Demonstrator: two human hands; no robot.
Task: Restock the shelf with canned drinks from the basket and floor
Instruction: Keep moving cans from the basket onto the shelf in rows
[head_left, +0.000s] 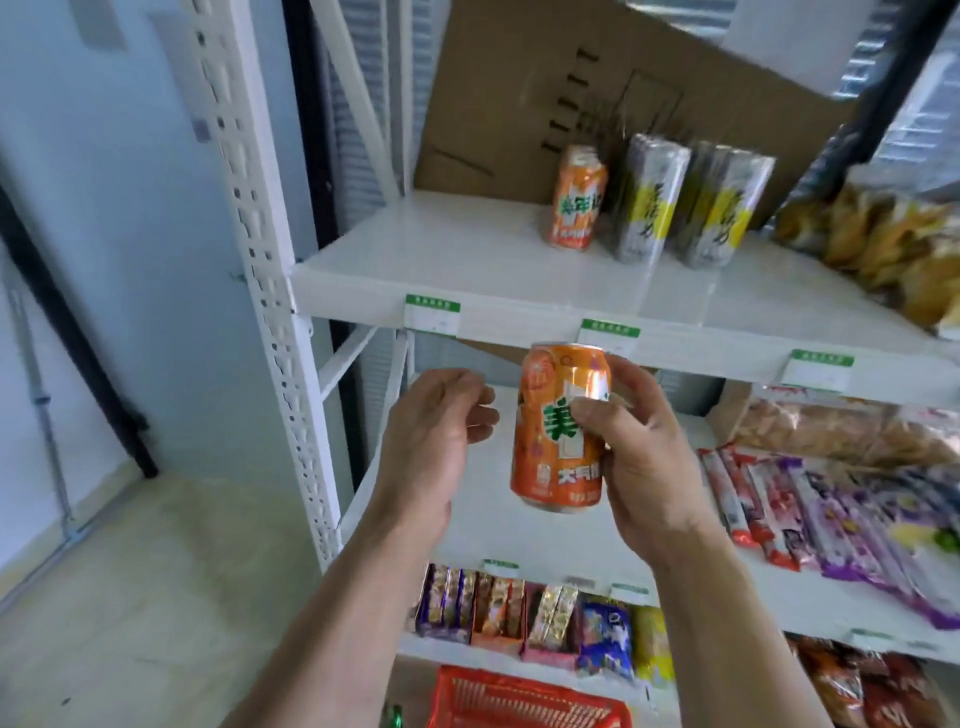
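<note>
Orange can (558, 431), frame centre below the upper shelf (467, 260): pinched by right hand (639, 462); left hand (436, 431) loosely curled, empty, just beside; risk: one-handed grip slipping, or toppling shelved cans (576, 197) on placement.

A glossy metal can (558, 431), matt white-painted metal shelf (467, 260), brown cardboard (519, 104), and seemingly plastic red basket (519, 696).

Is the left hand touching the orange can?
Apart. The head view shows a strip of white shelf between the left hand and the orange can, which only the right hand grips.
</note>
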